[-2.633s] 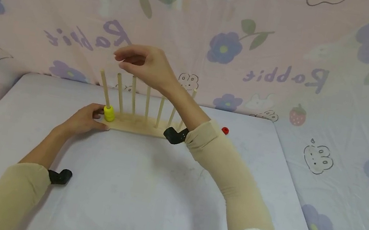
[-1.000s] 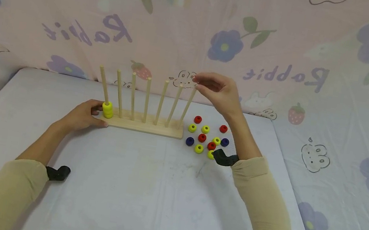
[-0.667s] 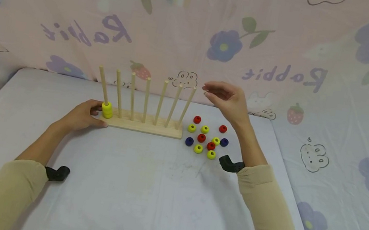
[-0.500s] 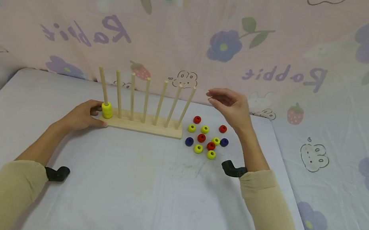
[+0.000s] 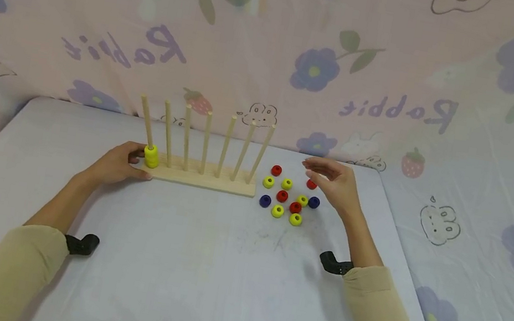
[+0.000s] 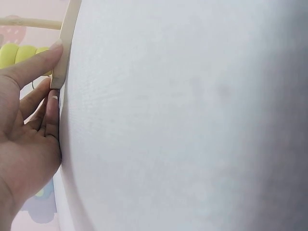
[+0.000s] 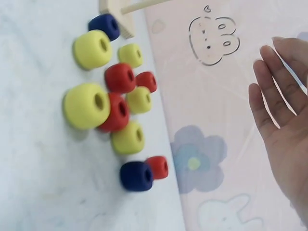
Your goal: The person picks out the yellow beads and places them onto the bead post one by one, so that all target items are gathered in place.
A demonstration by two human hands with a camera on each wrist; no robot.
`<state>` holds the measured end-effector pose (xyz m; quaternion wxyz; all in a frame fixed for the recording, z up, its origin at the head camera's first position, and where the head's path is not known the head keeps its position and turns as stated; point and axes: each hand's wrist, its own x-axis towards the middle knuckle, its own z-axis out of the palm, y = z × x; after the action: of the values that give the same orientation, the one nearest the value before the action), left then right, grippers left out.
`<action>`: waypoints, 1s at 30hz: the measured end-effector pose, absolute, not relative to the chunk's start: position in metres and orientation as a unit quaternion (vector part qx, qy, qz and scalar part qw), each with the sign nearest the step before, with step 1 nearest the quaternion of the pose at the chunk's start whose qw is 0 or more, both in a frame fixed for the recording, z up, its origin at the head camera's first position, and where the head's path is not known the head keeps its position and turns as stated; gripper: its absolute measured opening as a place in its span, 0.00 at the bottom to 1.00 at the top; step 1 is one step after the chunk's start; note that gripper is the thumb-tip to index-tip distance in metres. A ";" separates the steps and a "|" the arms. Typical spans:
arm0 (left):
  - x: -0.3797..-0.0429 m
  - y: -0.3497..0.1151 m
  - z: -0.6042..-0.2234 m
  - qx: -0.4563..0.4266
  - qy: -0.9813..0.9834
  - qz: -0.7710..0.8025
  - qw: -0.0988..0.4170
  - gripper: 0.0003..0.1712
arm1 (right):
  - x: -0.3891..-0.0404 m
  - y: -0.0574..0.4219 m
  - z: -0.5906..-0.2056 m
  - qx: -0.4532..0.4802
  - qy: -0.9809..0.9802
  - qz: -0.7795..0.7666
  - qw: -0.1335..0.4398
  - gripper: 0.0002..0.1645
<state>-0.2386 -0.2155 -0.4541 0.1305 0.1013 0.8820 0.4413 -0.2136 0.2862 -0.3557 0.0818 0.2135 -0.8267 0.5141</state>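
Note:
A wooden peg stand (image 5: 198, 179) with a row of upright pegs stands toward the back of the table. Yellow beads (image 5: 151, 156) are stacked on its leftmost peg. My left hand (image 5: 117, 163) grips the stand's left end, thumb along the front edge; in the left wrist view the thumb (image 6: 41, 62) presses the base (image 6: 67, 43). My right hand (image 5: 336, 187), fingers loosely bent and holding nothing, hovers over the right side of the loose beads. It partly overlaps a red bead (image 5: 311, 185) there. The right wrist view shows the palm (image 7: 288, 139) bare.
Several loose beads lie right of the stand, among them a yellow bead (image 5: 277, 211), a red bead (image 5: 283, 196) and dark blue beads (image 5: 265, 201). A white cloth covers the table (image 5: 180, 260). Behind it hangs a patterned curtain (image 5: 257, 31).
My right hand has come from above the leftmost peg, across to the right and down toward the loose beads. The left hand keeps its grip on the stand.

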 end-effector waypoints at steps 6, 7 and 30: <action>-0.237 -0.215 -0.451 0.097 0.884 0.438 0.129 0.51 | -0.196 0.291 -0.357 0.183 -0.848 0.494 0.062 0.15; -0.238 -0.215 -0.451 0.096 0.884 0.439 0.128 0.51 | -0.195 0.292 -0.358 0.179 -0.852 0.488 0.059 0.15; -0.238 -0.216 -0.455 0.090 0.886 0.436 0.130 0.51 | -0.214 0.339 -0.438 0.132 -0.874 0.467 -0.014 0.17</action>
<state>-0.2384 -0.2158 -0.4552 0.1298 0.0897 0.8860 0.4359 -0.2143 0.3392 -0.4375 -0.0141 0.1319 -0.8743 0.4669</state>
